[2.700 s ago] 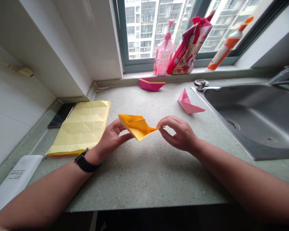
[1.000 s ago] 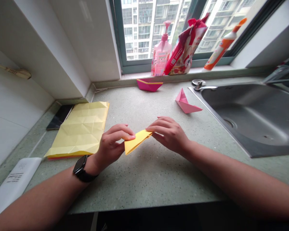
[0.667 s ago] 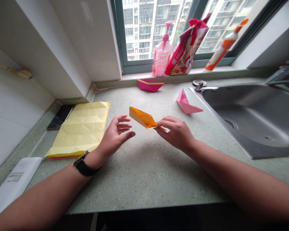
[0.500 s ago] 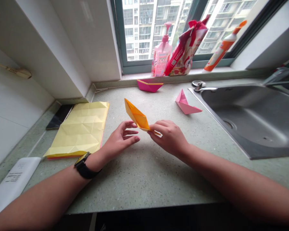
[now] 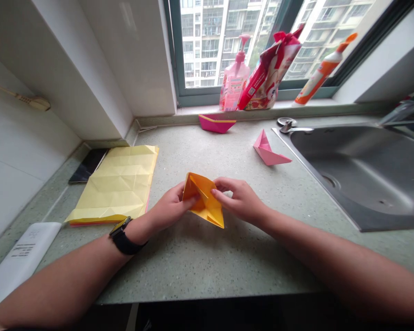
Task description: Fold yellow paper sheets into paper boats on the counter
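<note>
An orange paper boat (image 5: 207, 207) is held between both hands above the counter, its hollow inside turned up toward me. My left hand (image 5: 170, 204) grips its left side, with the thumb reaching into the fold. On the opposite side my right hand (image 5: 239, 200) pinches the edge between thumb and fingers. Beyond them, a magenta paper boat (image 5: 216, 125) rests by the windowsill, and a pink paper boat (image 5: 271, 156) sits near the sink. To the left lies a stack of creased yellow paper (image 5: 119, 181).
A steel sink (image 5: 352, 220) takes up the right side. A dark phone (image 5: 87, 166) lies partly beside the paper, and a white power bank (image 5: 22, 259) is at the lower left. On the sill stand a pink pump bottle (image 5: 235, 85), a red bag (image 5: 271, 73) and an orange-white bottle (image 5: 322, 73).
The orange boat has come lower and turned, so its inside now faces me. My left hand, apart from it before, has closed on its left side.
</note>
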`<state>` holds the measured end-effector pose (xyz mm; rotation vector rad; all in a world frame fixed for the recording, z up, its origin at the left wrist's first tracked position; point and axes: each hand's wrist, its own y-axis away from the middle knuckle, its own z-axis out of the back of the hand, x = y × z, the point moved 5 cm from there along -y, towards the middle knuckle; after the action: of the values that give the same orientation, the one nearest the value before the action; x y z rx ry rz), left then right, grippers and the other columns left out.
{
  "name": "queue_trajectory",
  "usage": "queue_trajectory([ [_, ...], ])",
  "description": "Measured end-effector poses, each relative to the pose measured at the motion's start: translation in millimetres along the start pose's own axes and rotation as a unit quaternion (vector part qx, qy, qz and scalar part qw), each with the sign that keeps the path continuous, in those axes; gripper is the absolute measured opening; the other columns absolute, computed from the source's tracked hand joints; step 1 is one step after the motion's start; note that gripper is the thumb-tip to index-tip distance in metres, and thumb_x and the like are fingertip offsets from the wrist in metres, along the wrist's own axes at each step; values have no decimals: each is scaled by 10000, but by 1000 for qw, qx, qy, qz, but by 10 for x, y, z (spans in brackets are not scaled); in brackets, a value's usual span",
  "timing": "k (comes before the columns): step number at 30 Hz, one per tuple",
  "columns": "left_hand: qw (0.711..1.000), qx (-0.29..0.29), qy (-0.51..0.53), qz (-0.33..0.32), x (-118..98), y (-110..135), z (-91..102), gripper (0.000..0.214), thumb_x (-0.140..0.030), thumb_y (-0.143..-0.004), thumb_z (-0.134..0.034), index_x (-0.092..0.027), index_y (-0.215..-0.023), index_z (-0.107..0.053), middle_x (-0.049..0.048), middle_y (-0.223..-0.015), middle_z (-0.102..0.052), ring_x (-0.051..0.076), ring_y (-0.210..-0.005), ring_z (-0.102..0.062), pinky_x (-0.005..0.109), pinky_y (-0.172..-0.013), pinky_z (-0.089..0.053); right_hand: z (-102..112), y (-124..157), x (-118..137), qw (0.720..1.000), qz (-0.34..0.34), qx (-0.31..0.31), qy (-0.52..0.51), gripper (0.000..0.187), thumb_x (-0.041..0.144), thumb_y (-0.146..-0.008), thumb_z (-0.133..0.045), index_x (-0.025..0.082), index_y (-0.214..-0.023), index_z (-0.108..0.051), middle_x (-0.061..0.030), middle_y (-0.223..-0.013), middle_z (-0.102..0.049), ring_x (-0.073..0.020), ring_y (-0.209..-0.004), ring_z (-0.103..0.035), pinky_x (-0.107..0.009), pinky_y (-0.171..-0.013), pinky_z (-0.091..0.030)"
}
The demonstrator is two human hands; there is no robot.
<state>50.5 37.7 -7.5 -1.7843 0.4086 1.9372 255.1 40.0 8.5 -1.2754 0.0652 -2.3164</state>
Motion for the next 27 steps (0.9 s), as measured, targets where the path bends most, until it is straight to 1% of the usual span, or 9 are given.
queue_trajectory([
  [2, 999, -30, -15, -12, -13, 6, 37, 446, -522, -1067, -734, -240, -1404, -653, 123, -1283, -746, 247, -1041, -788, 391, -884, -690, 21, -20, -77, 999, -40, 2, -35, 190, 349, -1046, -609, 236, -924, -701, -5, -825, -766, -168, -711, -696, -295, -633, -518],
  [4, 986, -120, -86, -76, -97, 34, 158, 586, -495, -1026, -798, -275, -1511, -554, 124, -1368, -677, 243, -1095, -760, 385, -892, -682, 60, -28, -146, 996, -71, -9, -46, 179, 352, -1035, -611, 231, -979, -731, -15, -848, -780, -170, -695, -694, -295, -610, -507],
  [6, 935, -212, -213, -188, -267, 111, 263, 678, -438, -971, -872, -294, -1534, -525, 112, -1400, -637, 255, -1189, -706, 397, -952, -656, 101, -27, -182, 996, -82, -14, -21, 172, 335, -1018, -625, 232, -1043, -761, -14, -847, -788, -166, -669, -682, -299, -606, -495],
  [7, 897, -226, -285, -253, -362, 156, 262, 648, -397, -961, -885, -294, -1509, -555, 105, -1386, -643, 264, -1209, -685, 413, -980, -637, 116, -24, -184, 997, -80, -12, 3, 170, 322, -1009, -635, 235, -1055, -774, -7, -825, -785, -162, -650, -670, -301, -607, -487],
  [10, 813, -165, -440, -345, -496, 214, 148, 547, -307, -999, -854, -322, -1493, -621, 75, -1331, -719, 272, -1203, -681, 462, -1089, -568, 123, -11, -137, 997, -57, 10, 59, 161, 297, -991, -658, 245, -1031, -805, 10, -763, -767, -153, -632, -656, -298, -617, -475],
  [14, 769, -76, -530, -351, -469, 202, -2, 380, -243, -1067, -756, -331, -1434, -705, 35, -1284, -804, 261, -1116, -688, 415, -990, -516, 73, 6, -49, 997, -29, 49, 61, 166, 260, -983, -654, 239, -1010, -816, 8, -765, -767, -147, -670, -674, -285, -648, -495],
  [18, 722, -47, -586, -364, -448, 199, -56, 137, -173, -1073, -710, -282, -1077, -792, -2, -1117, -845, 256, -1034, -663, 401, -912, -440, 62, -7, -81, 995, -50, 59, 68, 165, 247, -986, -661, 232, -996, -825, 13, -741, -756, -135, -628, -640, -271, -608, -460],
  [23, 722, -23, -603, -340, -459, 192, -58, 171, -172, -1106, -670, -255, -1004, -780, -23, -1028, -850, 236, -978, -658, 404, -918, -418, 112, -69, -212, 992, -89, 43, 80, 185, 273, -966, -727, 243, -1118, -827, -8, -815, -768, -155, -672, -656, -293, -641, -501],
  [27, 751, -50, -575, -322, -471, 177, -41, 152, -203, -1126, -660, -256, -1047, -778, -35, -1009, -856, 215, -927, -664, 388, -900, -416, 242, -93, -95, 998, 5, -28, 52, 226, 430, -1038, -703, 239, -1116, -796, -81, -1077, -778, -205, -884, -717, -337, -734, -580],
])
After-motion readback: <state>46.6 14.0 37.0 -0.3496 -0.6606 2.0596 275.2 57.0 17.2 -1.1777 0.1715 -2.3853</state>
